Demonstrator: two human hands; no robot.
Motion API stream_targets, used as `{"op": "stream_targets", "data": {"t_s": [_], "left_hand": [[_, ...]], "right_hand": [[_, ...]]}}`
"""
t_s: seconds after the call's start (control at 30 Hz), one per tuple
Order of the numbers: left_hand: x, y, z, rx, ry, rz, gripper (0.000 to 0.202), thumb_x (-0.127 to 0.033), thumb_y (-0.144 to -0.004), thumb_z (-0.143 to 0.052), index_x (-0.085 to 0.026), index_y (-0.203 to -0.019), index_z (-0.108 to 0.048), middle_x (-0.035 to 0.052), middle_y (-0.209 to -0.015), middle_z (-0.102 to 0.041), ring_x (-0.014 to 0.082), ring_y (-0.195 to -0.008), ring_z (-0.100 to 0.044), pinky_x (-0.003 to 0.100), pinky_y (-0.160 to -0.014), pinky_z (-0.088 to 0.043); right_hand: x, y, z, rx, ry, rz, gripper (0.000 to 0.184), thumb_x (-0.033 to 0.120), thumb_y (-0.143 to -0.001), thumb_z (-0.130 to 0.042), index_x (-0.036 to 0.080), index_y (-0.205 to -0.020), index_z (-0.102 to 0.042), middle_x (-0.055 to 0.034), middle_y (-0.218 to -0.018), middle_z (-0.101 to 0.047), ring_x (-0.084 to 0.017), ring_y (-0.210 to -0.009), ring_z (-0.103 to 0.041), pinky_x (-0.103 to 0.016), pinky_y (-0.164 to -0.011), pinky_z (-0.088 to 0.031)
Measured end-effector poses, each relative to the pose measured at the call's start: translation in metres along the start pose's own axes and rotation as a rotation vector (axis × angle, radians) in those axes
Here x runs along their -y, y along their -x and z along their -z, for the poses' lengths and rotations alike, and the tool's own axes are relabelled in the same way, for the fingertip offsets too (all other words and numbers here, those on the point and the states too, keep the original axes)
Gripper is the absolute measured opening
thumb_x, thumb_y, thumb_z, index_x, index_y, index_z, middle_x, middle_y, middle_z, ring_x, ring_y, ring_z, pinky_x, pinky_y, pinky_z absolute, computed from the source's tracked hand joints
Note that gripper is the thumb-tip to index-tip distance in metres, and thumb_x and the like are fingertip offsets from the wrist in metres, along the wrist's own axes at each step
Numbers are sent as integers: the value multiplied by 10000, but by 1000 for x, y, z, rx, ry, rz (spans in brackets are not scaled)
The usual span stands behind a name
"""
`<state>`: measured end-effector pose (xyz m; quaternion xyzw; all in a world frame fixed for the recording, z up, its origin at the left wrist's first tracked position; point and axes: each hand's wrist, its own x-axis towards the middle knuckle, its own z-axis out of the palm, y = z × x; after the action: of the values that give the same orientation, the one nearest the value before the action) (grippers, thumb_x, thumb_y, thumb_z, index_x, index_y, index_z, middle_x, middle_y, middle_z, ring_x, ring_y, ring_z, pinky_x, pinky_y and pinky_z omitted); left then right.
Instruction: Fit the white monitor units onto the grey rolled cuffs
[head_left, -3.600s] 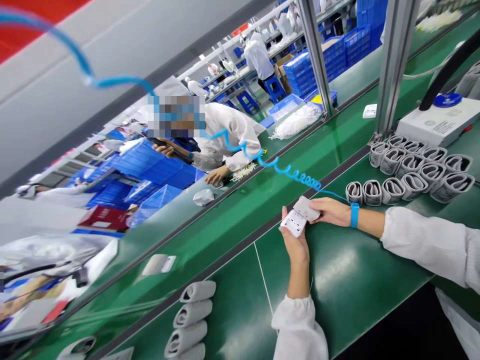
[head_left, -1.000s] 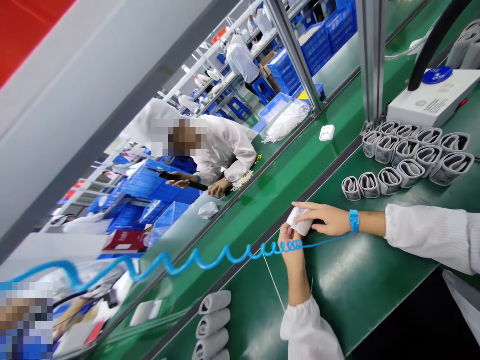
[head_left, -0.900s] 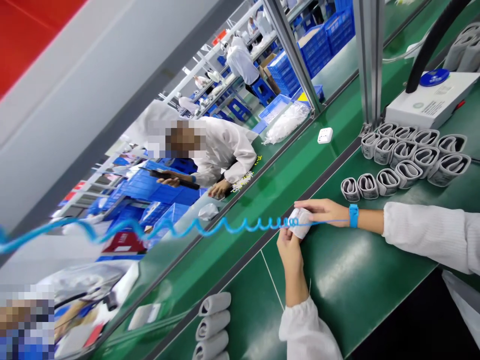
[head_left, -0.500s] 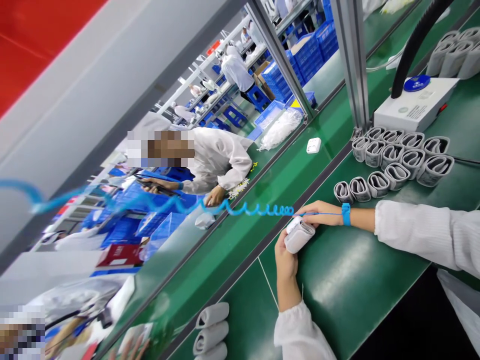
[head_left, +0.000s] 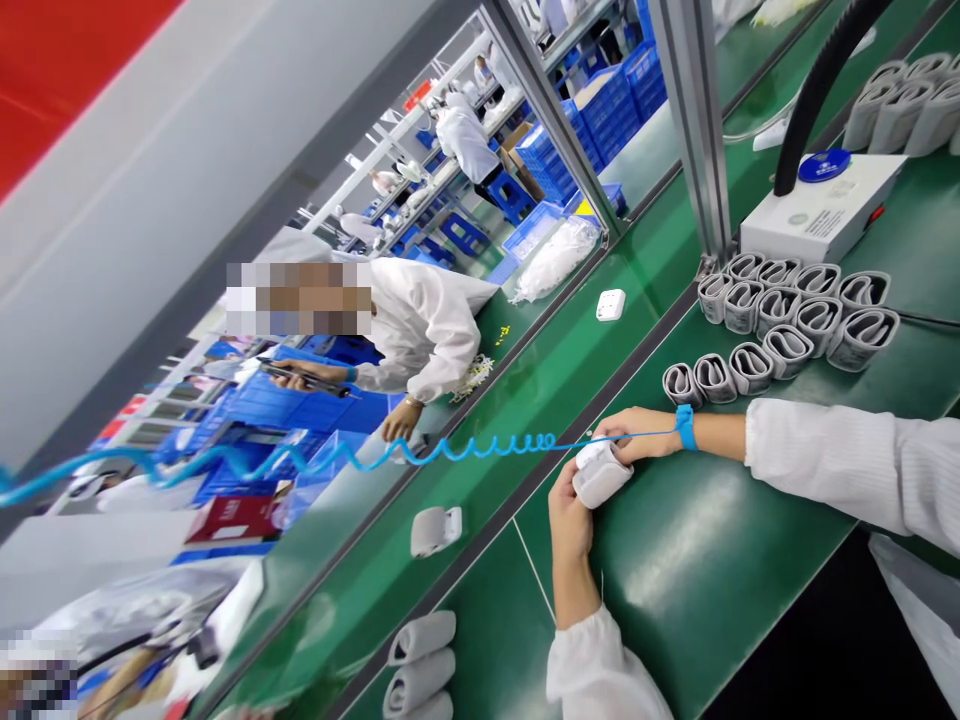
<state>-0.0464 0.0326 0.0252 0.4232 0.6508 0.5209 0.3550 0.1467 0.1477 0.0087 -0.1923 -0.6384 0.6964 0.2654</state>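
A grey fabric cuff [head_left: 604,480], wrapped around a white plastic box [head_left: 591,455], sits gripped between both hands, where earlier the box showed bare. The left hand [head_left: 568,525] cups it from below; the right hand [head_left: 636,431] closes over the top, above the green worktop [head_left: 697,540], just beside rows of folded grey cuffs [head_left: 772,350].

left hand [head_left: 570,525] and right hand [head_left: 634,432] curled close together

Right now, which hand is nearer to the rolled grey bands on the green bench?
The right hand is nearer, beside the closest rolled grey band but not touching it. The left hand is farther, under the grey-wrapped white unit.
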Motion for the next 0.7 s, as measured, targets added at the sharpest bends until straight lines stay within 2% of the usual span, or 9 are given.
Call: {"op": "stream_targets", "data": {"t_s": [0.1,0.23,0.3,0.4,0.5,0.6,0.7], "left_hand": [[3,0,1,74,13,27,440,-465,-673,-933,-484,-1103,-836,-25,-1100,-877,457,-1243,-775,715,-1028,-634],[8,0,2,120,43,38,483,-345,-663,-933,-276,-1136,-864,68,-1149,-867,387,-1134,-807,546,-1030,-649],[10,0,2,131,72,23,488,-301,-692,-902,-201,-1168,-858,97,-1153,-859,329,-1067,-814,452,-993,-650],[13,0,0,135,140,12,475,-276,-735,-886,-172,-1197,-849,99,-1134,-856,274,-1004,-802,372,-927,-639],[18,-3,-6,77,251,14,485,-276,-728,-911,-172,-1197,-846,91,-1130,-855,256,-1005,-792,343,-923,-619],[27,-7,-14,-70,413,8,524,-297,-730,-924,-179,-1232,-830,97,-1179,-847,269,-1080,-790,373,-983,-611],[37,-11,-23,-193,457,-55,500,-353,-822,-881,-186,-1288,-805,109,-1256,-831,297,-1204,-771,440,-1108,-577]], "right_hand": [[1,1,0,-49,93,-18,257,254,-751,-809,192,-994,-754,17,-841,-762,-181,-781,-665,-241,-649,-468],[-2,1,1,-55,152,-23,213,221,-762,-772,192,-972,-752,24,-828,-765,-170,-759,-655,-239,-648,-463],[-3,0,1,-61,125,-14,212,214,-754,-779,193,-963,-755,22,-831,-767,-175,-767,-667,-242,-656,-480],[-2,-2,0,-53,-10,0,233,232,-756,-810,187,-978,-757,15,-862,-773,-182,-795,-692,-255,-692,-529],[2,0,-3,-70,-179,-51,304,381,-845,-851,178,-1055,-766,-7,-918,-784,-186,-853,-728,-282,-769,-595],[3,6,-11,-107,-335,-142,486,579,-879,-872,171,-1123,-770,-63,-1037,-812,-212,-985,-792,-340,-923,-647],[-3,10,-24,-145,-435,-181,588,599,-827,-935,184,-1195,-741,-101,-1132,-818,-245,-1089,-812,-401,-1012,-663]]}}
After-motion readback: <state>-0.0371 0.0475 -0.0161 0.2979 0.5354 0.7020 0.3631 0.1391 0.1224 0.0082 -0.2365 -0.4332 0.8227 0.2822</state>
